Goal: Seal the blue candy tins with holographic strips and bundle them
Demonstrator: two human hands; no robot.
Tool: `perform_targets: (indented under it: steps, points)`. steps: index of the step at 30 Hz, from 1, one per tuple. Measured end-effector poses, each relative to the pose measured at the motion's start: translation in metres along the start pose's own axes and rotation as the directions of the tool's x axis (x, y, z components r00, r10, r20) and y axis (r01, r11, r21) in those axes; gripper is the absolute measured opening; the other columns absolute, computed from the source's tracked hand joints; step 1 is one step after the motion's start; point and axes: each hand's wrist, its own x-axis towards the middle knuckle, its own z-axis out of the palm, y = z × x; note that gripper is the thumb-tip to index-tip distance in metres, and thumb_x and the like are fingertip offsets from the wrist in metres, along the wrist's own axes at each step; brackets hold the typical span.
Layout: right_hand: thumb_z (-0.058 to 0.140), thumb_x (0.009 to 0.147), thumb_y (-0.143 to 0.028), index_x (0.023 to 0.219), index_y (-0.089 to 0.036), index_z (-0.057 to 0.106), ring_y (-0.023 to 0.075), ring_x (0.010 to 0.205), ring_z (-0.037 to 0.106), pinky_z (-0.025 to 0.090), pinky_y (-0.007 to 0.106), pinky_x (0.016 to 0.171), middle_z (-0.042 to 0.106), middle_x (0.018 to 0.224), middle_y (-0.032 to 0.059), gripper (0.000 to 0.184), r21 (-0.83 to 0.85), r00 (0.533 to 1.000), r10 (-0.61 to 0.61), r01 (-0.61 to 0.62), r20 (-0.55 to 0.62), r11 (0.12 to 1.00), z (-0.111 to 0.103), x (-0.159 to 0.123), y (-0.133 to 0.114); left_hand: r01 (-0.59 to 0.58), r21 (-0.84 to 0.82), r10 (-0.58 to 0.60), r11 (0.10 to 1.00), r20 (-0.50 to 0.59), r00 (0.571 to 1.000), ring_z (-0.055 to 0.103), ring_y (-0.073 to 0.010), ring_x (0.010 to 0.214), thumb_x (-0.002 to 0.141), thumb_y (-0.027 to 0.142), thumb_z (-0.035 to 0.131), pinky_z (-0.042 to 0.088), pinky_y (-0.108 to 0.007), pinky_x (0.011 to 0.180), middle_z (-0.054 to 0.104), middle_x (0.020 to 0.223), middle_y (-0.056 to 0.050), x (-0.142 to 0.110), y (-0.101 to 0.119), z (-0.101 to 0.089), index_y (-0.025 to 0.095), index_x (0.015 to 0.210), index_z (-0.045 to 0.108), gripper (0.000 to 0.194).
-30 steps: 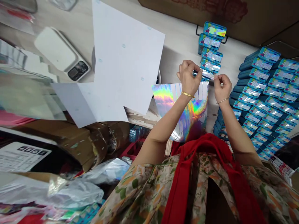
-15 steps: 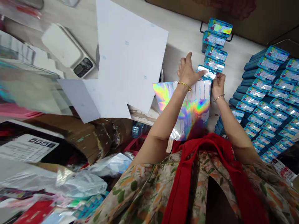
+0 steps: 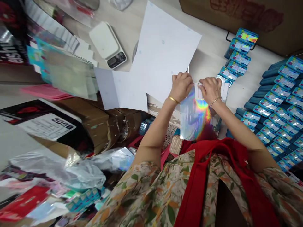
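Note:
A shiny rainbow holographic sticker sheet lies in front of me, with pale strips along its top. My left hand is closed on the sheet's upper left edge, its fingers curled over. Beside it, my right hand has its thumb and bent fingers closed at the top strips of the same sheet. What lies under the fingertips is partly hidden. Just beyond the right hand, a short row of blue cases with glittery labels runs away from me; the nearest case touches or lies under the sheet's top corner.
Many more blue cases stand in rows at the right. Large white paper sheets lie to the left, near a white digital scale. A brown cardboard box borders the far side. Cartons and plastic bags crowd the lower left.
My hands have left the nearest blue case and come back to the sheet's top edge, close together. The case stays at the row's near end. The view has shifted left.

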Motion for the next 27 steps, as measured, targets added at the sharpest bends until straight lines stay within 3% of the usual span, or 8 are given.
perform_targets:
  steps: [2, 8, 15, 18, 22, 24, 27]
  points:
    - [0.030, 0.108, -0.044, 0.108, -0.023, 0.067, 0.0282, 0.110, 0.060, 0.036, 0.050, 0.104, 0.070, 0.106, 0.0112, 0.042, -0.020, 0.998, 0.029, -0.028, 0.054, 0.999, 0.007, 0.005, -0.002, -0.022, -0.027, 0.021, 0.999, -0.008, 1.000, 0.061, -0.0322, 0.112, 0.101, 0.039, 0.050, 0.042, -0.052, 0.103, 0.070, 0.108, -0.011, -0.001, 0.002, 0.000, 0.022, 0.099, 0.067, 0.024]
    - [0.033, 0.108, -0.040, 0.095, -0.022, 0.063, 0.0282, 0.106, 0.063, 0.037, 0.046, 0.097, 0.073, 0.100, 0.0097, 0.038, -0.014, 0.991, 0.118, -0.117, 0.055, 0.993, 0.009, 0.014, 0.007, -0.045, -0.065, 0.038, 0.997, -0.099, 0.994, 0.063, -0.0247, 0.113, 0.104, 0.034, 0.042, 0.039, -0.048, 0.111, 0.073, 0.123, -0.006, -0.007, 0.007, 0.008, 0.028, 0.113, 0.066, 0.026]
    - [0.037, 0.107, -0.048, 0.088, -0.022, 0.063, 0.0292, 0.100, 0.062, 0.039, 0.051, 0.100, 0.072, 0.093, 0.0103, 0.042, 0.075, 0.995, 0.088, -0.085, -0.038, 0.994, 0.016, 0.014, 0.015, -0.056, -0.041, 0.051, 0.998, -0.125, 0.991, 0.060, -0.0274, 0.128, 0.104, 0.033, 0.041, 0.041, -0.051, 0.110, 0.066, 0.145, -0.008, -0.024, 0.014, 0.027, 0.027, 0.111, 0.068, 0.028]
    - [0.036, 0.107, -0.050, 0.090, -0.022, 0.064, 0.0292, 0.100, 0.062, 0.038, 0.053, 0.102, 0.072, 0.095, 0.0110, 0.044, 0.063, 0.995, 0.086, -0.083, -0.045, 0.995, 0.019, 0.013, 0.018, -0.037, -0.030, 0.033, 0.999, -0.136, 0.990, 0.061, -0.0298, 0.125, 0.102, 0.032, 0.046, 0.043, -0.052, 0.105, 0.070, 0.135, -0.012, -0.048, 0.027, 0.017, 0.024, 0.103, 0.067, 0.023]
    - [0.034, 0.107, -0.053, 0.093, -0.021, 0.067, 0.0295, 0.102, 0.062, 0.037, 0.055, 0.105, 0.072, 0.097, 0.0119, 0.049, 0.059, 0.995, 0.088, -0.085, -0.053, 0.995, 0.024, 0.013, 0.019, -0.049, -0.044, 0.038, 0.998, -0.223, 0.974, 0.068, -0.0238, 0.093, 0.103, 0.032, 0.049, 0.046, -0.048, 0.091, 0.077, 0.095, -0.005, -0.091, 0.054, -0.011, 0.025, 0.091, 0.061, 0.018]
    - [0.032, 0.106, -0.056, 0.100, -0.021, 0.070, 0.0301, 0.107, 0.063, 0.036, 0.057, 0.108, 0.074, 0.101, 0.0120, 0.052, 0.084, 0.995, 0.071, -0.064, -0.077, 0.994, 0.023, 0.010, 0.016, 0.001, -0.139, -0.048, 0.990, -0.332, 0.942, 0.067, -0.0204, 0.087, 0.103, 0.037, 0.054, 0.048, -0.045, 0.089, 0.074, 0.087, -0.002, -0.100, 0.067, -0.023, 0.026, 0.091, 0.058, 0.017]
    - [0.022, 0.105, -0.064, 0.116, -0.023, 0.069, 0.0290, 0.120, 0.062, 0.035, 0.057, 0.113, 0.073, 0.117, 0.0111, 0.064, 0.167, 0.984, -0.003, 0.034, -0.178, 0.985, 0.010, -0.007, 0.008, 0.065, -0.427, -0.261, 0.902, -0.419, 0.870, 0.067, -0.0177, 0.086, 0.102, 0.049, 0.057, 0.053, -0.040, 0.085, 0.069, 0.089, -0.001, -0.090, 0.077, -0.028, 0.027, 0.095, 0.056, 0.023]
